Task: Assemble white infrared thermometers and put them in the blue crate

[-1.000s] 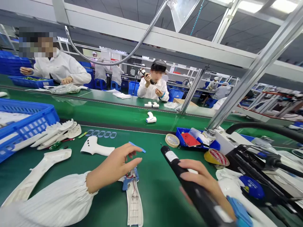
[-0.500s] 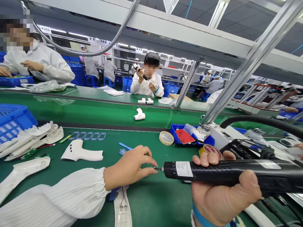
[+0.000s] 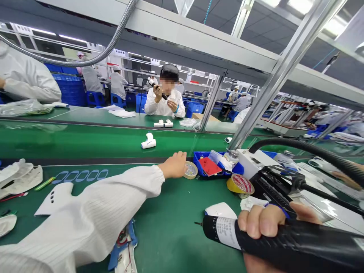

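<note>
My right hand [image 3: 264,223] is wrapped round a black electric screwdriver [image 3: 284,242], whose bare bit points left over the green tabletop. My left hand [image 3: 174,165] is stretched forward against the left side of a small round dish [image 3: 191,170] of tiny metal parts, probably screws. Its fingers are bent and the tips are turned from view. Behind the screwdriver's nose a white plastic shell [image 3: 221,209] lies on the table. Below my left sleeve is an opened white housing [image 3: 125,259] with red wires and a blue piece, partly hidden by the sleeve.
Right of the dish stands a blue tray [image 3: 209,167] with a red packet, beside a tape roll [image 3: 240,184]. White shells [image 3: 21,176] lie at the left. A white device [image 3: 148,140] rests on the green strip beyond. A co-worker [image 3: 165,93] sits opposite; a metal post [image 3: 256,102] rises at right.
My left hand has left the screwdriver's bit and moved forward to the round dish. The screwdriver has tilted, its nose now lower in view. My view has turned slightly right.
</note>
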Motion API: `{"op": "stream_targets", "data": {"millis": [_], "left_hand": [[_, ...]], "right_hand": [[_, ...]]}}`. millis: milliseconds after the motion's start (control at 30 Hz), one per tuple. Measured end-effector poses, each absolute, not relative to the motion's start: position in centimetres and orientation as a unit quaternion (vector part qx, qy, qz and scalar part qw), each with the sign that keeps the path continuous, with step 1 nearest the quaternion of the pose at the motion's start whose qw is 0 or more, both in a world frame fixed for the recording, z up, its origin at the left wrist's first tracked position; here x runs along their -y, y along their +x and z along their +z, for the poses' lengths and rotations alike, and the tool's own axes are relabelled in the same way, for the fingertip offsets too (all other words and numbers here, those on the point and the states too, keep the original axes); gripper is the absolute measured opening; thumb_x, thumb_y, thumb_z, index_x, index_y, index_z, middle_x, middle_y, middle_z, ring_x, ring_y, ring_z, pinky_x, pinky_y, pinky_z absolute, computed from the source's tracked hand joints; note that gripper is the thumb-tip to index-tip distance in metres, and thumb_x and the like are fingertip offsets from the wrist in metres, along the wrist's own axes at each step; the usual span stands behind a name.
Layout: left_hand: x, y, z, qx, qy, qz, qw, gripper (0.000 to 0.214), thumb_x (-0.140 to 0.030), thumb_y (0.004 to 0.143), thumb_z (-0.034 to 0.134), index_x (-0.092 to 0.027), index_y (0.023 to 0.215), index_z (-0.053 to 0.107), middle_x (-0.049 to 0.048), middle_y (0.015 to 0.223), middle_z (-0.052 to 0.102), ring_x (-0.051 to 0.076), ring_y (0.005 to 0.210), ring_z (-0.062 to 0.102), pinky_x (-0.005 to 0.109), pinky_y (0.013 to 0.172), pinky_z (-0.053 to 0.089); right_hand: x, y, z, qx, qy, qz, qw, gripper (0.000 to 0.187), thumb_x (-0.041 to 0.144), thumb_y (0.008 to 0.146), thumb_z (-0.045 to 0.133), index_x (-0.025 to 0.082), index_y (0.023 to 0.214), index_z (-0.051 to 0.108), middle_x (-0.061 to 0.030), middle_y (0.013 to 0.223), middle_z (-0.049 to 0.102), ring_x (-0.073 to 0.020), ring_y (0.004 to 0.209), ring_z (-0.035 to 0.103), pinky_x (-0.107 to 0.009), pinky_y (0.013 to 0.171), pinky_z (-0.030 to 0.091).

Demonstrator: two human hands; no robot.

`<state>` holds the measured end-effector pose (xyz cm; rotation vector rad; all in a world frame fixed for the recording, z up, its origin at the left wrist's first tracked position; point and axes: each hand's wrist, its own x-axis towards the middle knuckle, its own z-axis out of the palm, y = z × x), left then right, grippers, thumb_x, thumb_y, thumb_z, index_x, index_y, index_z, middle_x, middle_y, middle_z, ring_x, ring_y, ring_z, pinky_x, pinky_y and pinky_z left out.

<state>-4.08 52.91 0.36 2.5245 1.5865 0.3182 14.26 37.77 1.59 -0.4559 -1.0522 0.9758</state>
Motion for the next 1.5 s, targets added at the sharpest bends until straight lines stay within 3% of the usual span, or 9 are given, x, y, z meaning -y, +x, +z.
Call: {"op": "stream_targets", "data": {"millis": [67, 167, 233, 367, 467, 633, 833, 1500], "left_hand": [[-51.9, -5.4, 1.4, -0.529, 0.839, 0.102, 0.083, 0.064, -0.030, 0.084, 0.044, 0.003, 0.135, 0.022, 0.0263, 0.136, 0.033, 0.035, 0.122, 0.035, 0.045, 0.096, 0.034], [-47.5, -9.9, 2.5, -0.529, 0.836, 0.094, 0.114, 0.061, -0.043, 0.085, 0.042, -0.011, 0.136, 0.029, 0.0153, 0.135, 0.041, 0.028, 0.123, 0.038, 0.038, 0.100, 0.032], [-43.5, -13.4, 2.5, -0.535, 0.823, 0.090, 0.166, 0.059, -0.051, 0.084, 0.041, -0.020, 0.134, 0.034, 0.0094, 0.135, 0.043, 0.024, 0.123, 0.040, 0.033, 0.099, 0.034], [-36.3, -18.3, -0.1, -0.570, 0.771, 0.070, 0.275, 0.076, -0.059, 0.072, 0.054, -0.029, 0.136, 0.026, 0.0068, 0.141, 0.035, 0.026, 0.124, 0.040, 0.033, 0.097, 0.038], [-33.4, -19.2, -2.9, -0.585, 0.754, 0.077, 0.288, 0.089, -0.052, 0.065, 0.066, -0.026, 0.138, 0.023, 0.0101, 0.142, 0.033, 0.031, 0.129, 0.032, 0.039, 0.101, 0.034], [-32.6, -17.9, -6.2, -0.578, 0.740, 0.197, 0.282, 0.065, -0.033, 0.074, 0.061, -0.024, 0.131, 0.033, 0.0102, 0.131, 0.044, 0.026, 0.121, 0.041, 0.042, 0.099, 0.036], [-32.8, -17.8, -7.6, -0.560, 0.698, 0.290, 0.340, 0.054, -0.034, 0.072, 0.062, -0.024, 0.120, 0.039, 0.0085, 0.117, 0.052, 0.024, 0.107, 0.050, 0.041, 0.093, 0.041], [-32.6, -18.0, -7.8, -0.554, 0.710, 0.283, 0.329, 0.048, -0.033, 0.077, 0.058, -0.023, 0.119, 0.038, 0.0083, 0.121, 0.052, 0.024, 0.112, 0.047, 0.042, 0.093, 0.040]], "right_hand": [[-37.6, 13.7, 2.1, 0.456, -0.247, 0.423, 0.743, 0.037, 0.060, 0.065, 0.062, 0.028, 0.083, 0.060, 0.0023, 0.055, 0.057, -0.0159, 0.048, 0.053, -0.033, 0.050, 0.047], [-38.0, 12.4, 2.7, 0.420, -0.277, 0.389, 0.772, 0.045, 0.062, 0.058, 0.066, 0.025, 0.084, 0.064, 0.0001, 0.064, 0.061, -0.0175, 0.049, 0.057, -0.036, 0.049, 0.050], [-38.4, 11.3, 3.1, 0.432, -0.264, 0.402, 0.763, 0.046, 0.060, 0.053, 0.070, 0.027, 0.084, 0.066, -0.0001, 0.064, 0.061, -0.0180, 0.045, 0.056, -0.035, 0.042, 0.048], [-38.5, 8.2, 3.7, 0.459, -0.224, 0.446, 0.735, 0.043, 0.057, 0.056, 0.069, 0.026, 0.085, 0.064, 0.0013, 0.058, 0.058, -0.0166, 0.040, 0.053, -0.030, 0.032, 0.040], [-38.0, 5.0, 3.6, 0.476, -0.167, 0.450, 0.737, 0.048, 0.063, 0.061, 0.063, 0.023, 0.088, 0.061, 0.0019, 0.059, 0.055, -0.0144, 0.041, 0.051, -0.028, 0.033, 0.039], [-37.6, -0.1, 2.7, 0.469, -0.117, 0.502, 0.717, 0.053, 0.068, 0.066, 0.056, 0.023, 0.093, 0.055, 0.0029, 0.064, 0.052, -0.0128, 0.040, 0.050, -0.027, 0.034, 0.037], [-38.7, -3.9, 0.0, 0.525, -0.098, 0.517, 0.669, 0.050, 0.065, 0.074, 0.050, 0.024, 0.103, 0.051, 0.0026, 0.071, 0.052, -0.0118, 0.047, 0.053, -0.025, 0.041, 0.040], [-39.2, -5.2, -2.2, 0.555, -0.109, 0.530, 0.632, 0.048, 0.062, 0.077, 0.048, 0.025, 0.108, 0.050, 0.0022, 0.076, 0.052, -0.0115, 0.051, 0.053, -0.024, 0.043, 0.041]]}}
